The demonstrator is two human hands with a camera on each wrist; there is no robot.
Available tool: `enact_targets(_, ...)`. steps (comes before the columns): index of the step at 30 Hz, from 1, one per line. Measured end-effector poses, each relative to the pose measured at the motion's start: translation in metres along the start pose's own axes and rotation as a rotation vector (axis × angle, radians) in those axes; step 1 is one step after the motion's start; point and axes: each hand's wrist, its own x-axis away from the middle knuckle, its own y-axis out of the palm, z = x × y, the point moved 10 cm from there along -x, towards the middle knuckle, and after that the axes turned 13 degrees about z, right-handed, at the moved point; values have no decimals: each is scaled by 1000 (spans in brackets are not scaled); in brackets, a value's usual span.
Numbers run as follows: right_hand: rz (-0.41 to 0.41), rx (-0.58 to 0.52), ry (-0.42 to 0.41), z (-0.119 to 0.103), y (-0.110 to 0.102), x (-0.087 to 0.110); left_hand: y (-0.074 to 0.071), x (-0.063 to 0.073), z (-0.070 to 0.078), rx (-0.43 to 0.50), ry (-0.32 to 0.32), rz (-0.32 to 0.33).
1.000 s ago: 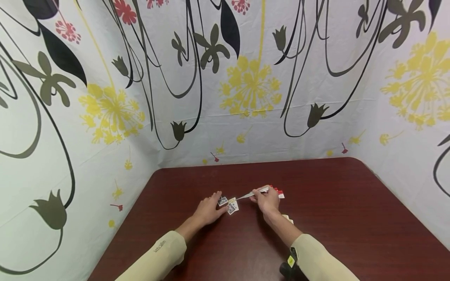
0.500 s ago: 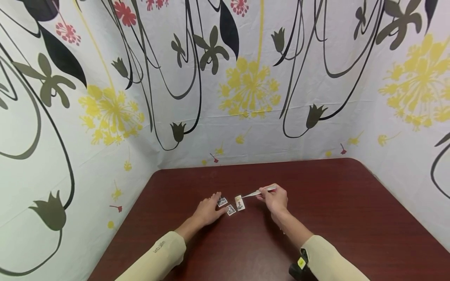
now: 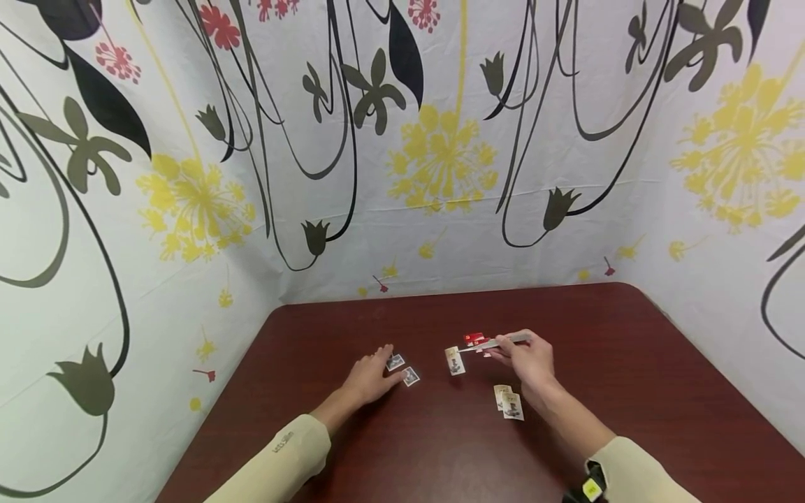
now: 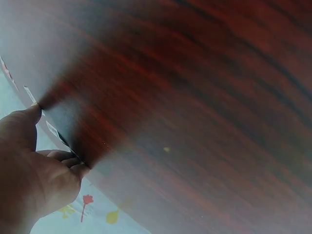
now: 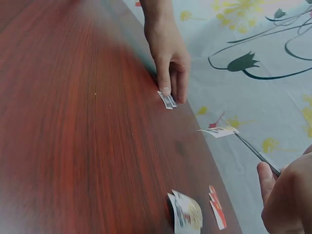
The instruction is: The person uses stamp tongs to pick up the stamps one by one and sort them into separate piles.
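The right hand's (image 3: 533, 362) fingers are clamped on tweezers (image 5: 259, 153), whose tips appear to grip the edge of a cream slip (image 3: 455, 361) raised off the table (image 3: 428, 447), probably so that skin stays off the paper. Left of those tips, the left hand (image 3: 367, 381) lies with thumb and fingers apart, the thumb touching a grey slip (image 3: 411, 377) (another grey slip (image 3: 395, 362) sits by its fingertips), perhaps to steady it. Just beyond the right fingers lie red slips (image 3: 473, 338); nearer the wrist, overlapping paler slips (image 3: 513, 406), seemingly grouped by colour.
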Motion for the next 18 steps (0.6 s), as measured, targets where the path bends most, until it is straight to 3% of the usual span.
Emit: enact_targets(18, -4, 43, 102, 3, -87, 4, -1, 1, 2, -10, 13, 5)
